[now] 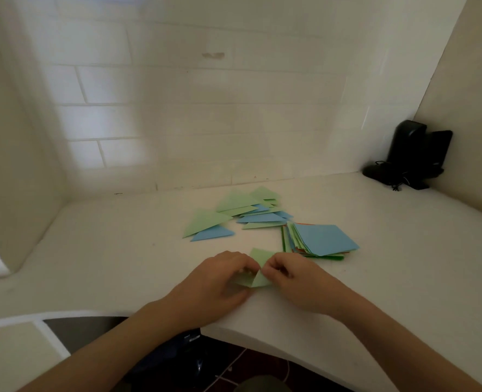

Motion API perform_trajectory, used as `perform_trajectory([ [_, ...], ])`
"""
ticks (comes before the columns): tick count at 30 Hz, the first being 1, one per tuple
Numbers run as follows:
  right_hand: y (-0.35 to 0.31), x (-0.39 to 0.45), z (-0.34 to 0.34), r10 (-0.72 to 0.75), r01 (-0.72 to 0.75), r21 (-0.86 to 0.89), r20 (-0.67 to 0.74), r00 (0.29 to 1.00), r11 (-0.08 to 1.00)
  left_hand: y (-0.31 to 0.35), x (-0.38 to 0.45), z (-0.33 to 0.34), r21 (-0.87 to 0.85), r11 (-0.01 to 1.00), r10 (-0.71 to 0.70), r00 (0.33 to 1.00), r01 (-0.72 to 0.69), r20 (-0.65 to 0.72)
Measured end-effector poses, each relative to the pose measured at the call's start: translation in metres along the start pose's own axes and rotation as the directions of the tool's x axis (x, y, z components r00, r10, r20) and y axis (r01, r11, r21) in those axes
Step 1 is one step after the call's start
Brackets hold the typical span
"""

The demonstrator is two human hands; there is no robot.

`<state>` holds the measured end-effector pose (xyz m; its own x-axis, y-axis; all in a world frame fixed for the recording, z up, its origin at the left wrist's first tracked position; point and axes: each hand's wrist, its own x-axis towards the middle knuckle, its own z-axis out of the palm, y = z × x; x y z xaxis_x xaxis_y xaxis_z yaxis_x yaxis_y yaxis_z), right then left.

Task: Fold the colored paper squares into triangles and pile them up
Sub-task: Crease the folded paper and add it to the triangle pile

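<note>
Single head-worn wide-angle camera looking forward and down, sitting close above white counter (pixel 115 250), facing tiled corner wall (pixel 206 108).

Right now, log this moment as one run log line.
step: folding | both hands pinch light green paper | folded triangles behind | unfolded stack, blue on top, right

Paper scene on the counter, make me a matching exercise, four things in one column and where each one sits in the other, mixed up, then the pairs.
Things:
1. stack of unfolded squares
2. folded triangles
3. green sheet
4. black device

Places:
A. far right corner against the wall
B. pinched between the left hand and right hand, near the counter's front edge
C. spread loosely toward the back wall, middle of the counter
D. just right of the hands, blue sheet on top

Pairs: 1-D, 2-C, 3-B, 4-A
</note>
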<state>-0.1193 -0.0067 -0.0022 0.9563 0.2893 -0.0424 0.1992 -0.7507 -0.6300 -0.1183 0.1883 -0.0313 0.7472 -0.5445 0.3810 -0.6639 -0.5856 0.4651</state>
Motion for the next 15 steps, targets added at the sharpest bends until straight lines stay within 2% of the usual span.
perform_trajectory([
  [3,0.002,-0.003,-0.003,-0.047,0.046,-0.029,-0.019,0.999,0.999,-0.002,0.000,0.000,0.058,0.998,0.018,0.999,-0.016,-0.028],
  [7,0.016,-0.008,0.005,-0.189,0.173,-0.107,-0.163,0.968,0.979,0.001,0.001,0.003,0.080,0.997,0.008,0.998,-0.002,-0.064],
  [9,0.025,-0.011,0.005,-0.246,0.221,-0.153,-0.176,0.953,0.963,0.001,0.001,0.005,0.074,0.997,-0.002,0.995,0.009,-0.099],
  [12,0.034,-0.020,0.004,-0.240,0.222,-0.134,-0.139,0.961,0.966,0.000,0.000,0.008,0.068,0.997,-0.027,0.991,0.037,-0.132],
  [15,0.033,-0.024,0.005,-0.208,0.191,-0.104,-0.187,0.960,0.976,-0.002,-0.001,0.009,0.026,0.991,-0.122,0.979,0.128,-0.162],
])
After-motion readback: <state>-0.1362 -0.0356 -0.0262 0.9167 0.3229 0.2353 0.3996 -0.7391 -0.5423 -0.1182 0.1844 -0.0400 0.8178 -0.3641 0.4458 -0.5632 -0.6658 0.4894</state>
